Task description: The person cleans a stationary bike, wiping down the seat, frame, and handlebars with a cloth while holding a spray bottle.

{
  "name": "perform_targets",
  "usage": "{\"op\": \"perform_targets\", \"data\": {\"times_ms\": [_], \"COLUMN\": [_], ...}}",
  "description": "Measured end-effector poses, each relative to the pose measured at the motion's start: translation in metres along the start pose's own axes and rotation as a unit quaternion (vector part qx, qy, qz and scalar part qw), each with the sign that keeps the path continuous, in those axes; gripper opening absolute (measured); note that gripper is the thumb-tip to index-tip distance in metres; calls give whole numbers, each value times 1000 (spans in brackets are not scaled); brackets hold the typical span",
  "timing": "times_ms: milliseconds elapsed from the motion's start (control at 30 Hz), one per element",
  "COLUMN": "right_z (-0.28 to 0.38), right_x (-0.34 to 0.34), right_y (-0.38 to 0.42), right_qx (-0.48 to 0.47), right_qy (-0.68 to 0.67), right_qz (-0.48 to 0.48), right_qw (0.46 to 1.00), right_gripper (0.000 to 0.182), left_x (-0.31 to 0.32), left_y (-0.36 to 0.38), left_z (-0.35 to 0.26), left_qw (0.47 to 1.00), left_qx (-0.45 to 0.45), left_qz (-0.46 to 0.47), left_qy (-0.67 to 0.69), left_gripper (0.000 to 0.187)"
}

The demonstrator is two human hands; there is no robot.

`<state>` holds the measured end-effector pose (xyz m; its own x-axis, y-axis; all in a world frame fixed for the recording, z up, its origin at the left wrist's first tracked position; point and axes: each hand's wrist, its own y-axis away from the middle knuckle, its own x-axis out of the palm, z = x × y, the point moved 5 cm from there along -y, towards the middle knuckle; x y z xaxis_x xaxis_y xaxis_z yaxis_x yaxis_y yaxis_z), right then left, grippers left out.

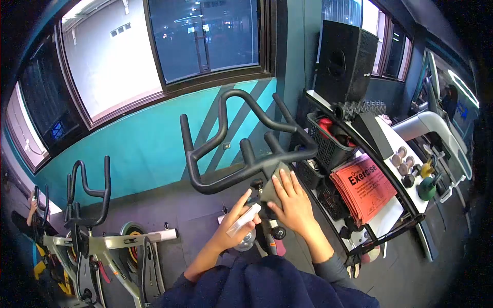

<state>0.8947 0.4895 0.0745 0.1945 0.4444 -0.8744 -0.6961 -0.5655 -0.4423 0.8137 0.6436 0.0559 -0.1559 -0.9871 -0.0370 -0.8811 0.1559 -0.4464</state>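
My left hand [233, 228] is closed around a spray bottle with a white trigger head [243, 220]; part of its clear body [246, 241] shows below the hand. My right hand [294, 203] holds a grey-green cloth [269, 192] under its extended fingers, pressed against the base of the black handlebar [215, 186]. The handlebar belongs to an exercise bike and curves away in front of me. A round black knob [278, 233] sits just below my right hand. Most of the bike's frame is hidden under my hands and body.
Another exercise bike [110, 241] stands on the left. A rack [382, 238] on the right carries a black speaker [345, 61], a dark basket [328, 143], orange "Exercise" sheets [363, 187] and dumbbells [399, 156]. Windows [205, 41] line the teal wall [149, 154]. A person's arm [33, 208] shows far left.
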Motion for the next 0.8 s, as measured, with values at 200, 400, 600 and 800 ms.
{"op": "perform_targets", "data": {"times_ms": [200,400,600,800], "right_z": [-5,-5,13,18], "right_x": [17,20,-7,-11], "right_y": [-60,-56,13,36], "right_qx": [25,16,0,12], "right_qy": [91,55,74,69], "right_qz": [-26,-31,9,54], "right_qw": [995,998,997,996], "right_gripper": [67,70,79,76], "left_x": [-1,7,0,-20], "left_y": [-3,2,17,45], "left_z": [4,7,13,25], "left_qw": [999,999,999,999], "left_qx": [-33,-26,-36,-52], "left_qz": [35,35,21,-17], "left_qy": [-15,2,17,4], "left_gripper": [72,72,72,70]}}
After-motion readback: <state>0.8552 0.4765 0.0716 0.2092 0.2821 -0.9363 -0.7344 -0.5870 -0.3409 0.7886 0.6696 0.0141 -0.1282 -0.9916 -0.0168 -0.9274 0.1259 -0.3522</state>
